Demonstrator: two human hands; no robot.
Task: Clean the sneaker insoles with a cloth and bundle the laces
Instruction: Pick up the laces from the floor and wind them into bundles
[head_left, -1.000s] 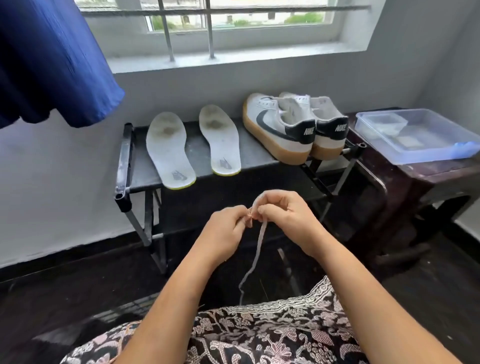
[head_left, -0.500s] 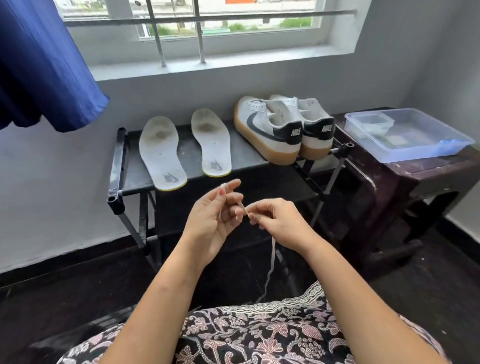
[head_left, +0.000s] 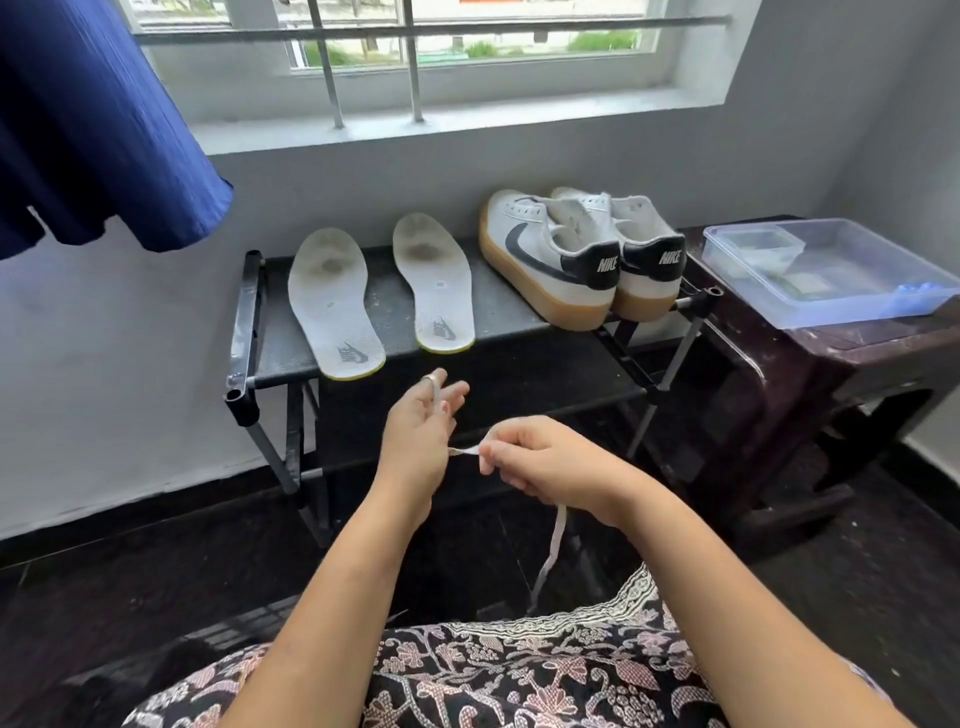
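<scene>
My left hand (head_left: 415, 436) is held up with its fingers straight, and a white lace (head_left: 553, 540) is looped over its fingertips. A short stretch of the lace runs from that hand to my right hand (head_left: 545, 462), which pinches it between thumb and fingers. The rest hangs down from the right hand to my lap. Two worn white insoles (head_left: 332, 306) (head_left: 434, 286) lie side by side on the black shoe rack (head_left: 395, 312). A pair of white sneakers (head_left: 545, 260) with gum soles stands at the rack's right end.
A clear plastic container (head_left: 857, 317) sits on a dark wooden stool (head_left: 857, 358) to the right of the rack. Blue fabric (head_left: 88, 130) hangs at the upper left. The barred window (head_left: 415, 62) and grey wall stand behind the rack.
My hands were together on the lace. The left hand has since straightened its fingers and risen with the lace looped on them, while the right hand moved right and down, drawing the lace out.
</scene>
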